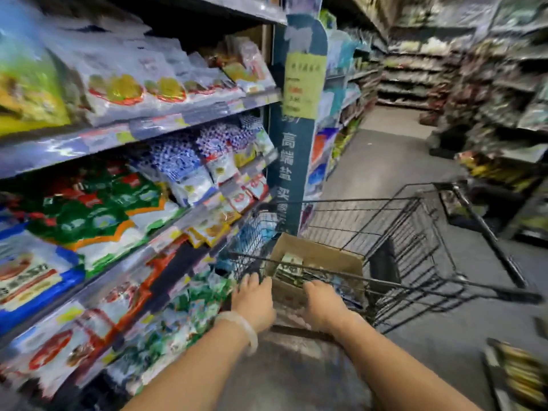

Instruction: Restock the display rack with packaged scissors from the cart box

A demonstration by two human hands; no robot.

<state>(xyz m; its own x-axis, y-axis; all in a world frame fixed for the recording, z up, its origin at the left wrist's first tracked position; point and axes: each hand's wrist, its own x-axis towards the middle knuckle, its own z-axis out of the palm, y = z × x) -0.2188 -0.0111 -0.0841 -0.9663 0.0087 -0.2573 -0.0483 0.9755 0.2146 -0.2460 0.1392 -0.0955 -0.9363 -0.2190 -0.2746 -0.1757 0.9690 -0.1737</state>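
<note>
The packaged scissors (292, 266) lay in an open cardboard box (318, 256) that sat in the near end of a black wire cart (415, 232); blur made their packs hard to read, only pale card and dark shapes showing above the box rim.

Nearest the camera, two bare forearms reached forward. The left hand (252, 301), with a pale bangle (241, 324) on its wrist, rested on the cart's near rail, its fingers curled over the bar just left of the box. The right hand (321, 304) lay on the same rail in front of the box, fingers bent over the top wire; whether they closed fully round it could not be told through the blur.

Beyond the hands, the cart's basket stretched away to the right, tilted in the wide view, standing on a grey floor (385, 161).

To the left ran shelves (166, 120) stacked with bagged goods: white packs with red and yellow labels above, blue-dotted and green packs in the middle, blue and orange ones lower down. At the end of that shelving stood a blue upright panel (293, 161) with white characters and a yellow sign (304, 84), just behind the cart's far left corner.

Farther off, the aisle carried on between more stocked shelving (415, 69), too blurred to make out.
</note>
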